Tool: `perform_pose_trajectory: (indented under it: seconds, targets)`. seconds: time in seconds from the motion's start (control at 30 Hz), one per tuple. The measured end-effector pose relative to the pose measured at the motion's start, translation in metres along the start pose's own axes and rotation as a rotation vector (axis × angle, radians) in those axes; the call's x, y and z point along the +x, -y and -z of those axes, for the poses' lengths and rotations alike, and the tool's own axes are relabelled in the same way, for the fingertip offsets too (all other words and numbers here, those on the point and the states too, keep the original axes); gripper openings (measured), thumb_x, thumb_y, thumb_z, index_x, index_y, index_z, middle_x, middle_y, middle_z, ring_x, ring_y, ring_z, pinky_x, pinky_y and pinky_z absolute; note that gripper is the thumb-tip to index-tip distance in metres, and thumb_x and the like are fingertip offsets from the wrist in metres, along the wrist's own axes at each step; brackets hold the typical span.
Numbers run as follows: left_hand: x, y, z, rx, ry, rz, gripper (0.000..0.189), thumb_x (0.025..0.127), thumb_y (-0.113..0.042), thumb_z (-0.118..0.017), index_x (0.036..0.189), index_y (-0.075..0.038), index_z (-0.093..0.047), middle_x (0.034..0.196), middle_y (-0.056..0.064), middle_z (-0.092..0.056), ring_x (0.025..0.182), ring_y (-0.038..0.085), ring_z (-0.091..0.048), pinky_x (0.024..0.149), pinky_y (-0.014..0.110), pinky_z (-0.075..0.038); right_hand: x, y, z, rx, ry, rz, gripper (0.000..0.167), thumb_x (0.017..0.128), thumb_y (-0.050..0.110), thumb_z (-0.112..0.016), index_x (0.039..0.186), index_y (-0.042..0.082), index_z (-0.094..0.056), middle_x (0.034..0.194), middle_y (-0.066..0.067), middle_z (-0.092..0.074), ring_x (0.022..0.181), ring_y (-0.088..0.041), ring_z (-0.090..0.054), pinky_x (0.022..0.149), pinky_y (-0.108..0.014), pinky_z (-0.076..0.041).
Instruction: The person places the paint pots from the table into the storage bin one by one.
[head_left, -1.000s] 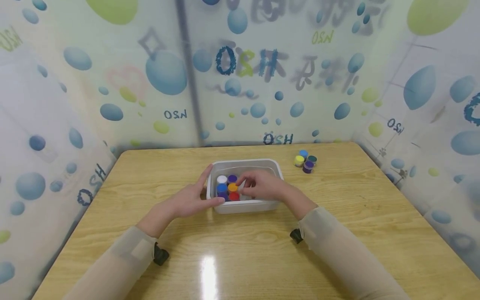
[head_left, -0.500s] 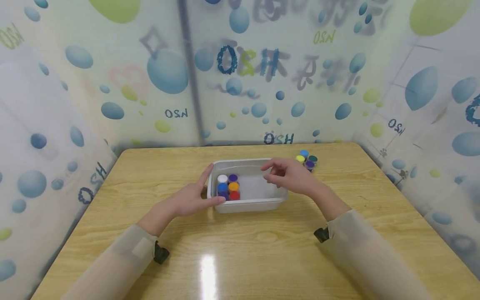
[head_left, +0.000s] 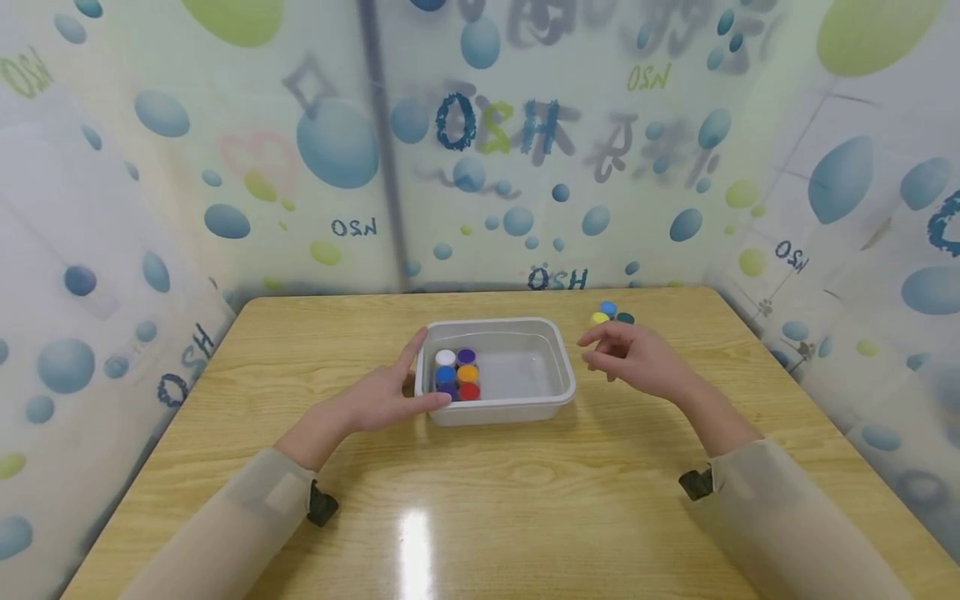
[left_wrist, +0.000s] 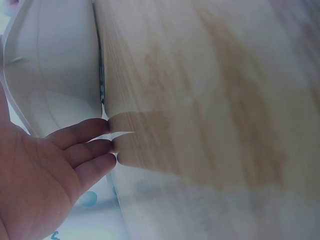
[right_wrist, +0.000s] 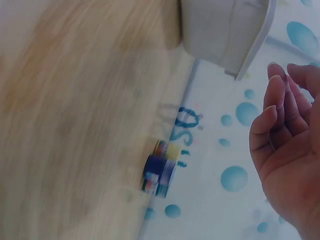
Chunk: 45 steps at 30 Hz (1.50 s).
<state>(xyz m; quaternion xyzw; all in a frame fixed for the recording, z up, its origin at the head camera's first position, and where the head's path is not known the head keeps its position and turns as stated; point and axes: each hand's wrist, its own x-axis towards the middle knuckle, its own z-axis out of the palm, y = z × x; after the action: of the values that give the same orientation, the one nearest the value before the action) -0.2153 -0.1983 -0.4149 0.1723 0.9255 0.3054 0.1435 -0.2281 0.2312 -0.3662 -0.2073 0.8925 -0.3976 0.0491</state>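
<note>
The left hand point(head_left: 378, 400) had its thumb and forefinger spread across the left end of a white container point(head_left: 495, 406) at the centre of the frame; in the left wrist view its other three fingers, nearly straight, reached the wooden table point(head_left: 480, 500) beside the container. The right hand point(head_left: 633, 358), right of centre, had its fingers loosely bent and the thumb near the forefinger; whether their tips met, I could not tell. Six small jars stood in the container's left part, their lids white, orange, red, blue and two purple. Beyond the right hand, toward the upper right, were a blue-lidded jar point(head_left: 608, 307), a yellow-lidded jar point(head_left: 599, 318) and a green-lidded jar point(head_left: 626, 318), with a purple jar point(right_wrist: 156, 165) beside them in the right wrist view. Patterned sheeting point(head_left: 300, 258) filled the background.
</note>
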Motion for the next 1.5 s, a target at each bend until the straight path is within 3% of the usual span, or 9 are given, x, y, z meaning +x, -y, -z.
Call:
perform_pose_trajectory:
  seconds: [0.13, 0.3, 0.87, 1.5]
  targets:
    - [-0.001, 0.000, 0.000, 0.003, 0.002, -0.012, 0.123, 0.096, -0.081, -0.064, 0.176, -0.034, 0.016, 0.163, 0.027, -0.054, 0.136, 0.038, -0.065, 0.122, 0.064, -0.045, -0.008, -0.010, 0.005, -0.005, 0.010, -0.039, 0.027, 0.106, 0.020, -0.075, 0.127, 0.004, -0.074, 0.096, -0.013, -0.076, 0.074, -0.024, -0.067, 0.068, -0.032, -0.059]
    - [0.000, 0.000, -0.001, 0.009, 0.000, -0.009, 0.122, 0.096, -0.081, -0.064, 0.176, -0.034, 0.016, 0.162, 0.028, -0.055, 0.133, 0.037, -0.067, 0.121, 0.064, -0.047, -0.013, -0.022, 0.009, -0.039, 0.016, -0.071, 0.029, 0.106, 0.022, -0.075, 0.128, 0.002, -0.073, 0.096, -0.017, -0.075, 0.076, -0.034, -0.067, 0.066, -0.032, -0.056]
    - [-0.001, -0.001, 0.000, 0.004, 0.001, 0.010, 0.123, 0.095, -0.080, -0.065, 0.176, -0.034, 0.015, 0.162, 0.028, -0.055, 0.134, 0.039, -0.066, 0.122, 0.065, -0.045, -0.019, -0.061, 0.027, -0.100, 0.040, -0.182, 0.036, 0.109, 0.028, -0.070, 0.134, 0.002, -0.069, 0.100, -0.012, -0.076, 0.078, -0.023, -0.065, 0.065, -0.031, -0.052]
    - [-0.003, -0.003, 0.001, 0.002, 0.002, 0.011, 0.123, 0.095, -0.082, -0.064, 0.176, -0.035, 0.016, 0.164, 0.028, -0.053, 0.138, 0.042, -0.064, 0.122, 0.066, -0.045, 0.013, -0.087, 0.040, -0.151, 0.005, -0.222, 0.046, 0.111, 0.026, -0.067, 0.152, 0.005, -0.059, 0.107, -0.019, -0.074, 0.078, -0.026, -0.071, 0.065, -0.033, -0.053]
